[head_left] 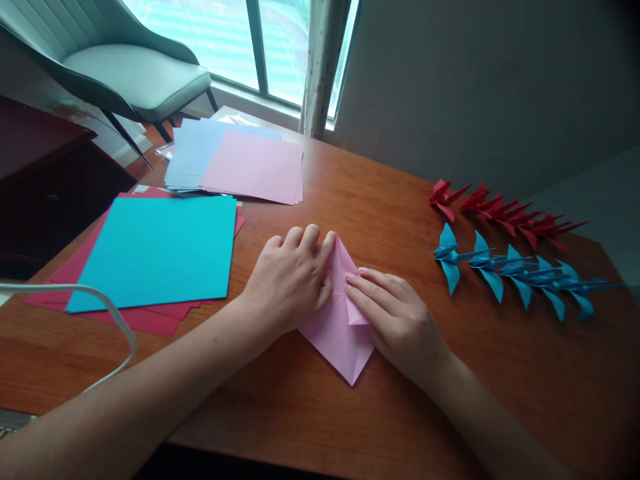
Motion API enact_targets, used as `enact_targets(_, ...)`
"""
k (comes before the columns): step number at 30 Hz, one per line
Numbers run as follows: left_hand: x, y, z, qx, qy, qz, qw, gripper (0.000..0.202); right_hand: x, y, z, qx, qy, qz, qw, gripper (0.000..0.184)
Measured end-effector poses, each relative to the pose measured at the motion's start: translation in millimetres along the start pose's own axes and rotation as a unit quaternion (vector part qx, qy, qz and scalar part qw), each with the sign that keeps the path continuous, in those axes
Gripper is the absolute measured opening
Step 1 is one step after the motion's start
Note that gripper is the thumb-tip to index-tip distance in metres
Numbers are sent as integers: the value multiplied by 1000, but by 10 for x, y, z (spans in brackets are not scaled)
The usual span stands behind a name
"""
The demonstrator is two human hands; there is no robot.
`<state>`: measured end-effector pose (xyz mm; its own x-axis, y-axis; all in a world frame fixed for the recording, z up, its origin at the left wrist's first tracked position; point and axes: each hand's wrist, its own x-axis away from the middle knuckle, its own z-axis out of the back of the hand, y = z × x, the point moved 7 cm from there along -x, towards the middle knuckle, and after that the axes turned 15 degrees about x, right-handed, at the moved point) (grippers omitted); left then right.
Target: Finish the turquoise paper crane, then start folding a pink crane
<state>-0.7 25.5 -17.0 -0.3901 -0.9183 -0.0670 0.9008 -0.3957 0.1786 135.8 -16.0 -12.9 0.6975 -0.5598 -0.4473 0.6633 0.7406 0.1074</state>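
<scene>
A pink sheet of origami paper, folded into a diamond shape, lies on the table in front of me. My left hand is closed over its upper left side, with the fingers curled and the thumb against the paper. On the right side, my right hand has its fingers together, pressing a narrow folded flap near the middle. Creases run down from the top point. Part of the paper's left and right edges is hidden under my hands.
Blue folded cranes and red folded cranes stand in rows at the right. Turquoise sheets lie on red sheets at the left. Pink sheets overlap pale blue sheets behind. A white cable curves across the left.
</scene>
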Motion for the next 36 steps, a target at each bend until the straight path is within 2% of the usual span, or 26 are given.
enact_targets(36,-8,3,-13,4,2,-1,1000,59,-8,14,0,-9,-9,-5,1000,30)
